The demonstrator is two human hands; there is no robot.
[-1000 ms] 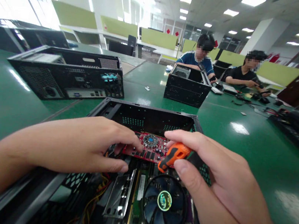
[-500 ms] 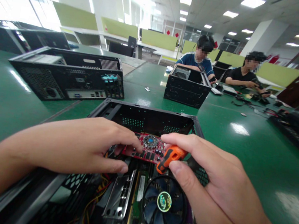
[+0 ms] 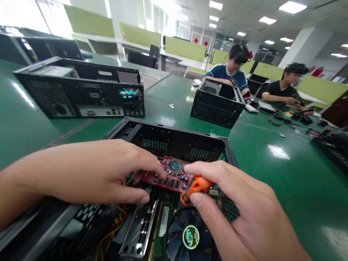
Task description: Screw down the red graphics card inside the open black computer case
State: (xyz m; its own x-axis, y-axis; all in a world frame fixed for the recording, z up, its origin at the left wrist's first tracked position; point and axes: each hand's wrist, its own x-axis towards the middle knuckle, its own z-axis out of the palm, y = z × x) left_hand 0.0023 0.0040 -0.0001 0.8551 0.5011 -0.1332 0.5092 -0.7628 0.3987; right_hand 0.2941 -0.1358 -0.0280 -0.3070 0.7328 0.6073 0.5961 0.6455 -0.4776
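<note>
Orange-and-black handle [image 3: 196,189] shifted left — pinched in right fingers [image 3: 205,168]; left fingers [image 3: 149,162] spread over red card [image 3: 174,183]

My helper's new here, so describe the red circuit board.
On the green table, find the open computer case nearest the camera. Inside, the red circuit board sits beyond the dark fan; its red surface and blue-centred cooler distinguish it.

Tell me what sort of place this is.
It looks like an office used as a computer workshop, though I can't be sure. The desk dividers suggest an office; the opened computer cases on the green table and the orange tool in your right hand suggest workshop use.
</note>
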